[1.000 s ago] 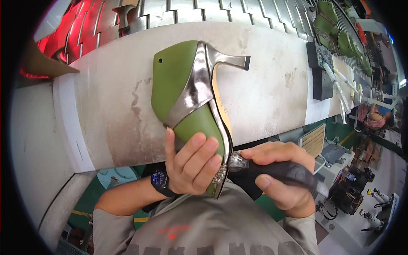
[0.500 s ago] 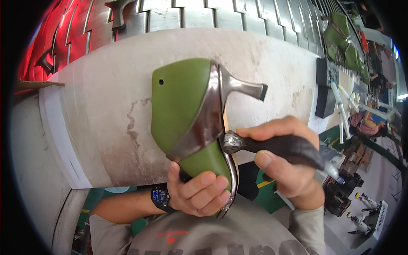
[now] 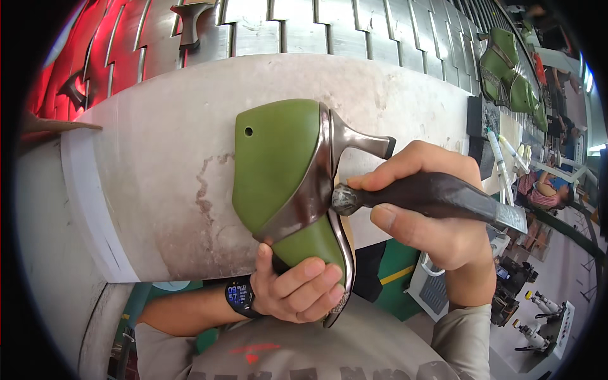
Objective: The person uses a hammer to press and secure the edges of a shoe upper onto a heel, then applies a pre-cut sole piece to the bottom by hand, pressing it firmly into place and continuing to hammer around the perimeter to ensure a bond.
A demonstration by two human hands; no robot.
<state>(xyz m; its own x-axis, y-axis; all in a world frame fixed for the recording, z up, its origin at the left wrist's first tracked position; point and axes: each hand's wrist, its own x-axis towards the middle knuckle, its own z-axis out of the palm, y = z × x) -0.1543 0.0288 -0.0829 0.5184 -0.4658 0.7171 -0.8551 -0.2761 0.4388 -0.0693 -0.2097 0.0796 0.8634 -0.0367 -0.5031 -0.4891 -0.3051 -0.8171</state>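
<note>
A high-heeled shoe lies on its side over the bench, its metallic brown strap (image 3: 303,201) wrapped round a green shoe last (image 3: 277,161) with a hole near the top. The slim heel (image 3: 362,140) points right. My left hand (image 3: 294,288) is closed round the toe end, near me. My right hand (image 3: 437,221) grips a shoemaker's hammer (image 3: 424,195) with a dark body, a rounded metal face and a flat, wide far end. The rounded face touches or nearly touches the sole edge by the arch. Any handle is hidden in my palm.
The pale, stained bench top (image 3: 158,171) lies under the shoe. Beyond it runs a conveyor of metal slats (image 3: 310,31) carrying loose heels (image 3: 192,24). More green lasts (image 3: 500,63) stand at the far right. White tube-like tools (image 3: 500,158) lie beside a black box (image 3: 478,123).
The hammer's flat far end has swung outward to the right, and my right hand has turned with it. The shoe sits slightly lower in view, still in my left hand.
</note>
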